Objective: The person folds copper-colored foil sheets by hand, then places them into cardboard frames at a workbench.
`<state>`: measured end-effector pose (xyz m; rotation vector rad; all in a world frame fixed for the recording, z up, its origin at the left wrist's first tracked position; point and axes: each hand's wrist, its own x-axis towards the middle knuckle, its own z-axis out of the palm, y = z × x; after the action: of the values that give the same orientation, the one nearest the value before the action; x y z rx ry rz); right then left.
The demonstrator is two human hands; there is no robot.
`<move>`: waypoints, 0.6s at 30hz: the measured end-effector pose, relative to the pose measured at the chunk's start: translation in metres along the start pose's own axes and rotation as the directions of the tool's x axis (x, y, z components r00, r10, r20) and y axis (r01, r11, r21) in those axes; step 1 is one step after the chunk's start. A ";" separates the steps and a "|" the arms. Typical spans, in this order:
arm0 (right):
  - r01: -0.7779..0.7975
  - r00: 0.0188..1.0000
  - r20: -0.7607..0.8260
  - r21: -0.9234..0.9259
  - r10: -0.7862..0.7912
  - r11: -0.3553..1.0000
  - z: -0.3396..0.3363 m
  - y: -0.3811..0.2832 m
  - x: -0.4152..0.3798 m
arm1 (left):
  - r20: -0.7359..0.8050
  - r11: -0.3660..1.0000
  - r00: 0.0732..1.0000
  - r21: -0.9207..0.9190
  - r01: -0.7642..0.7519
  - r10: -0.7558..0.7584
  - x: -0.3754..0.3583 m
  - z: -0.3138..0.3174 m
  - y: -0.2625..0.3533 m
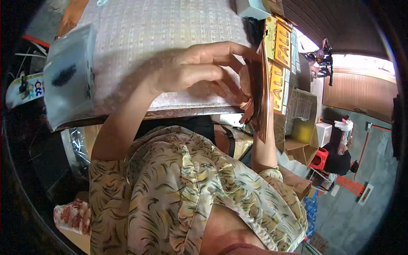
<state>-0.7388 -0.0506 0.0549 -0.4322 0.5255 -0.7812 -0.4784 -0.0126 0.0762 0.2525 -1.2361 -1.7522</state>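
Gripping a brown sheet (256, 87) in the right hand (270, 110).
Curving the left hand (182, 70) nearby with fingers (212, 50) loosely parted.

My left hand (204, 68), twelve o'clock; my right hand (247, 105), two o'clock, holding brown panel (257, 83); plastic bags (63, 95), ten o'clock.

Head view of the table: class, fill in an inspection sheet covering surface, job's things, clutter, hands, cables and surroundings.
Surface: table with a pale patterned cover.
Job's things: thin brown item, seen nearly edge-on; exact kind unclear.
Clutter: clear plastic packaging on the left; yellow packs printed "FALL" on the right.
Hands: right hand holds the brown item, partly hidden behind it; left hand has fingers extended towards it, contact unclear.
Cables: nothing seen clearly.
Surroundings: red stool, another person, grey floor.
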 end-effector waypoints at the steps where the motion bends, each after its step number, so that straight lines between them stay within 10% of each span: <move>1: -0.006 0.999 0.042 -0.004 0.006 1.000 -0.012 0.002 0.007 | -0.012 0.997 1.000 0.073 0.029 -0.028 0.000 0.000 0.004; 10: -0.086 0.979 0.171 -0.128 0.108 0.988 -0.010 0.003 0.014 | -0.027 0.998 0.998 0.022 0.051 -0.051 -0.011 -0.012 0.007; 13: -0.189 0.960 0.177 -0.155 0.216 0.970 -0.005 0.004 0.016 | -0.072 0.963 0.997 0.265 0.043 -0.024 -0.018 -0.016 0.008; 18: -0.176 0.980 0.059 -0.209 0.192 0.962 0.002 0.008 0.017 | -0.399 0.906 0.916 0.370 0.206 -0.045 -0.020 -0.008 0.003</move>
<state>-0.7233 -0.0577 0.0477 -0.5924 0.5650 -0.5307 -0.4610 -0.0023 0.0681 0.8981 -1.2983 -1.4418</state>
